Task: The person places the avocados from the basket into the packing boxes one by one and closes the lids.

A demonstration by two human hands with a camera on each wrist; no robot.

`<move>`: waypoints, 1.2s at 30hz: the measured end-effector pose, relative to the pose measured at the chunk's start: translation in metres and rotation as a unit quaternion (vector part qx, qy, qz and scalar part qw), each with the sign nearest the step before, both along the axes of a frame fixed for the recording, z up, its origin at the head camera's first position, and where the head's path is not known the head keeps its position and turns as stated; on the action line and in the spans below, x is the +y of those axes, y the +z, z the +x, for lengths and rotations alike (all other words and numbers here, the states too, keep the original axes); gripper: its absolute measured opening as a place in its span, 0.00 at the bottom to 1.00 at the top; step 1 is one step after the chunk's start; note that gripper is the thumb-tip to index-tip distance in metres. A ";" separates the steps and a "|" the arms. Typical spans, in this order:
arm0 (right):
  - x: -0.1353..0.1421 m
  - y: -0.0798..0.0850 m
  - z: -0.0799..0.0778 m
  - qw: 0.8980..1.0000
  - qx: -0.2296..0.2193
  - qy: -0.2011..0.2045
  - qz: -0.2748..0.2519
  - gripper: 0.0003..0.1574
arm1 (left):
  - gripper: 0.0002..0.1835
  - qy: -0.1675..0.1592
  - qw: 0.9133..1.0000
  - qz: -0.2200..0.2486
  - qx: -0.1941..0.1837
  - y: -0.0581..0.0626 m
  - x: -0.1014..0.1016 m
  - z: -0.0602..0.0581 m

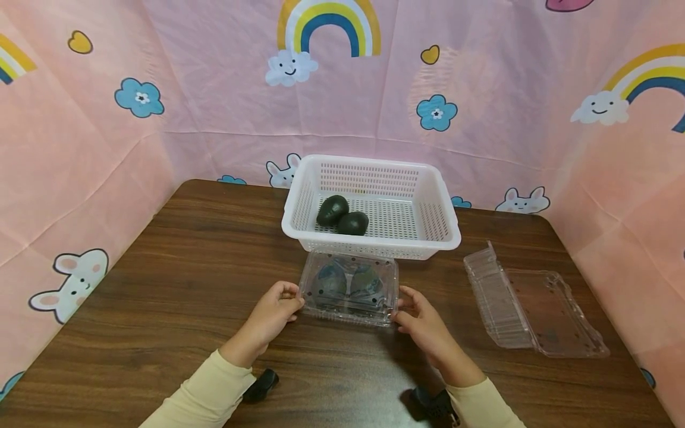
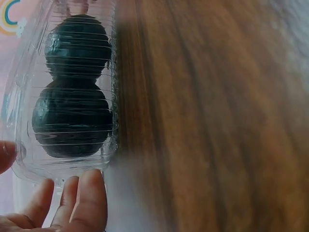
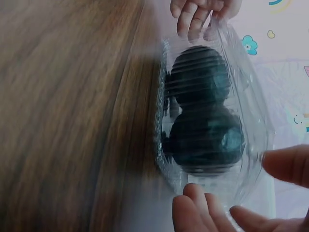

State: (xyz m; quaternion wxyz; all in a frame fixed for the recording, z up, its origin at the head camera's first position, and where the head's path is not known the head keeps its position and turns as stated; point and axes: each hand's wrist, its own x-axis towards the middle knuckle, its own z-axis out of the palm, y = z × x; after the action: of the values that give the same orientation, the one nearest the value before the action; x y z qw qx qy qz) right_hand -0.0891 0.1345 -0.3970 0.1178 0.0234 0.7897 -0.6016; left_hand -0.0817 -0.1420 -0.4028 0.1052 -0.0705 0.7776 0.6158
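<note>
While left hand (image 1: 270,321), right hand (image 1: 423,327) clamp fingers on clear box (image 1: 348,317) ends, mid-frame, we reckon light, slick, flexy: hold rims!

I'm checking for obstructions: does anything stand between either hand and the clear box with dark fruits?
Nothing visible does. The left hand and right hand hold the clear box at opposite ends; the white basket stands just beyond it, not between it and either hand.

lidded clear box (image 1: 348,316) — level, before white basket (image 1: 374,242) | two dark avocados (image 1: 332,281) — inside, abreast
</note>
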 end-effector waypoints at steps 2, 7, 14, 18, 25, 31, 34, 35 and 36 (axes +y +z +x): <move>0.002 0.000 -0.001 1.000 0.008 0.008 -0.002 0.39 | 0.17 -0.001 1.000 0.006 0.007 -0.001 0.000 -0.001; 0.004 -0.003 -0.003 0.999 0.009 0.021 -0.022 0.39 | 0.20 -0.004 1.000 0.010 0.018 -0.003 0.000 -0.002; 0.006 -0.006 -0.004 0.999 0.004 0.024 -0.028 0.38 | 0.25 -0.018 0.999 0.020 0.030 -0.002 -0.001 -0.002; 0.005 -0.005 -0.004 0.999 0.003 0.024 -0.030 0.39 | 0.26 -0.019 0.999 0.031 0.031 -0.001 -0.001 -0.002; 0.005 -0.004 -0.005 0.999 0.002 0.021 -0.036 0.41 | 0.26 -0.019 0.999 0.040 0.026 0.001 -0.002 -0.003; 0.002 -0.005 -0.006 0.999 -0.001 0.016 -0.048 0.42 | 0.27 -0.024 0.999 0.042 0.017 0.004 -0.004 -0.001; 0.001 -0.005 -0.007 0.999 -0.001 0.016 -0.049 0.42 | 0.27 -0.026 0.999 0.041 0.014 0.005 -0.006 0.000; 0.001 -0.005 -0.007 0.999 -0.001 0.016 -0.049 0.42 | 0.27 -0.027 0.999 0.041 0.014 0.005 -0.006 0.000; 0.000 -0.005 -0.007 0.999 -0.001 0.017 -0.049 0.42 | 0.27 -0.028 0.999 0.042 0.012 0.005 -0.007 0.001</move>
State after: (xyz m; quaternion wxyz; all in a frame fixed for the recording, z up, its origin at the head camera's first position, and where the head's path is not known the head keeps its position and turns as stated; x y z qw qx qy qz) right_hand -0.0957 0.1348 -0.4016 0.1297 0.0052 0.7596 -0.6373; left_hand -0.0810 -0.1486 -0.3978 0.1157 -0.0364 0.7541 0.6454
